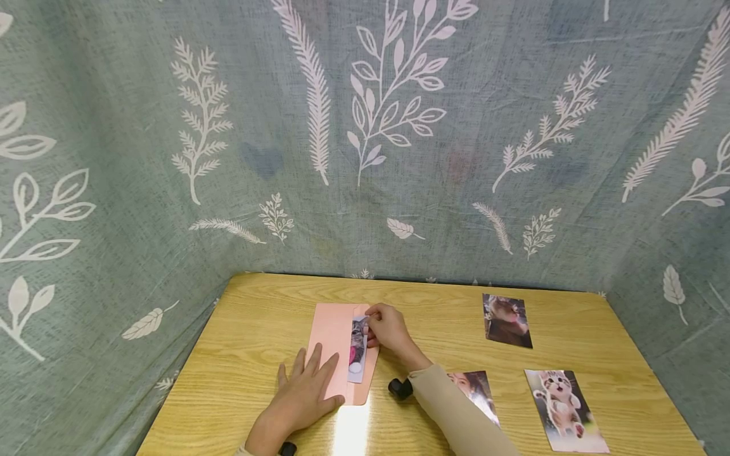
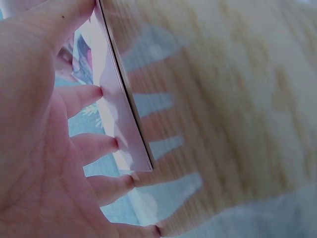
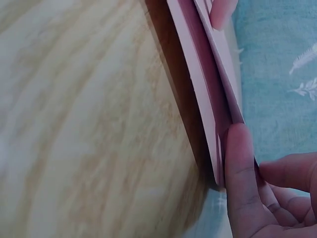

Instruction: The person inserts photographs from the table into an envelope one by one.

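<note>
A pink envelope (image 1: 329,361) lies on the table, and a printed photo of a grey kitten (image 1: 356,364) overlaps its right part. My left hand (image 1: 302,392) presses on the envelope's lower left, fingers spread and straight. In the left wrist view the envelope's edge (image 2: 111,94) is beside the left fingers (image 2: 94,146). My right hand (image 1: 390,329) pinches the kitten photo at its right edge, near the upper end. The right wrist view shows the right thumb (image 3: 241,163) at the pink layers of the envelope (image 3: 203,94), which stand slightly apart.
To the right lie three more photos: a dark animal photo (image 1: 507,320) farther back, a photo of a person (image 1: 485,399) partly behind the right sleeve (image 1: 462,415), and a light kitten photo (image 1: 566,411). A leaf-patterned cloth (image 1: 365,139) hangs around the wooden table (image 1: 274,316).
</note>
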### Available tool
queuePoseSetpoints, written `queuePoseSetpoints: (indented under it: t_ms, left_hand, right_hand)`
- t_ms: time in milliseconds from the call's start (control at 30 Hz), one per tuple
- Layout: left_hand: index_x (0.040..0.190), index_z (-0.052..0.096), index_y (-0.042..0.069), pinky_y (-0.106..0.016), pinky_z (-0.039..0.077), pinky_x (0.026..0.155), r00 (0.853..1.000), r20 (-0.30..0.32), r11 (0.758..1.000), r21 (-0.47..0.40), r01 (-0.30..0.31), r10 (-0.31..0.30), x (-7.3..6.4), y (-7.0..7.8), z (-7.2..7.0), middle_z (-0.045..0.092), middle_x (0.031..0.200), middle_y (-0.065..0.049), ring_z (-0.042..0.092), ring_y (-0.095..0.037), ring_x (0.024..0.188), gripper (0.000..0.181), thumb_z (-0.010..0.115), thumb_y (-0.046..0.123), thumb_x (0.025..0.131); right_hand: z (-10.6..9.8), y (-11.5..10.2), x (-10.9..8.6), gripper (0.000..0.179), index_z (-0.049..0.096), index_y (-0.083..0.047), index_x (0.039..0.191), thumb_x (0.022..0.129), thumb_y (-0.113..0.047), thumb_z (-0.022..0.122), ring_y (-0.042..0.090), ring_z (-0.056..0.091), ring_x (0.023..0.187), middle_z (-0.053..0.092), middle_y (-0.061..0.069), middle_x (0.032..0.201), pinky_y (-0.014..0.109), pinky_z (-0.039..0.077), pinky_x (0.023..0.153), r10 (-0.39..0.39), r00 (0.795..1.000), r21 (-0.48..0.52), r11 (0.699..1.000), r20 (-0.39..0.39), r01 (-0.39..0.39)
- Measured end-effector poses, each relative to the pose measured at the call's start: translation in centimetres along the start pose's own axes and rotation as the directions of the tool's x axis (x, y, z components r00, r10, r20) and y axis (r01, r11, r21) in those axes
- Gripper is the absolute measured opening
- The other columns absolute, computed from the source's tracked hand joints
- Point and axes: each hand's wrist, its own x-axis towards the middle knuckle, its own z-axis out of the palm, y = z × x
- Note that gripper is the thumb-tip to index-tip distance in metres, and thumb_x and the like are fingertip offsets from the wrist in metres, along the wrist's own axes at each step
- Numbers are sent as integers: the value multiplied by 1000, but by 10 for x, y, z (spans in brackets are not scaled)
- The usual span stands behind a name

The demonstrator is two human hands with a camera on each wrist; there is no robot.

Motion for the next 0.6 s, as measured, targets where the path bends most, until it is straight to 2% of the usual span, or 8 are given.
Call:
queuePoseSetpoints:
  t_ms: [300, 500, 600]
  left_hand:
    - [155, 40, 24, -82, 11, 101, 1000, 5, 1000, 0, 4, -4, 2, -1, 2, 22, 163, -18, 16, -51, 145, 79, 64, 62, 89]
    - [155, 40, 23, -82, 11, 101, 1000, 6, 1000, 6, 2, -2, 1, -1, 2, 22, 163, -19, 16, -51, 145, 80, 64, 62, 89]
    - [155, 40, 23, -83, 11, 100, 1000, 11, 1000, 7, 5, -5, 0, -1, 1, 22, 162, -19, 16, -52, 145, 81, 64, 63, 89]
  right_hand:
    - [4, 2, 3, 21, 63, 7, 114, 96, 1, 55, 20, 65, 52, 63, 12, 76, 34, 56, 47, -24, 1000, -62, 998, -17, 23]
    - [-1, 4, -3, 31, 60, 6, 126, 100, -10, 56, 19, 65, 59, 65, 13, 80, 34, 58, 54, 20, 999, -13, 1000, -45, -20]
    - [-5, 3, -9, 35, 58, 6, 129, 101, -14, 57, 20, 66, 64, 66, 14, 82, 35, 59, 58, 69, 997, 32, 997, -21, -68]
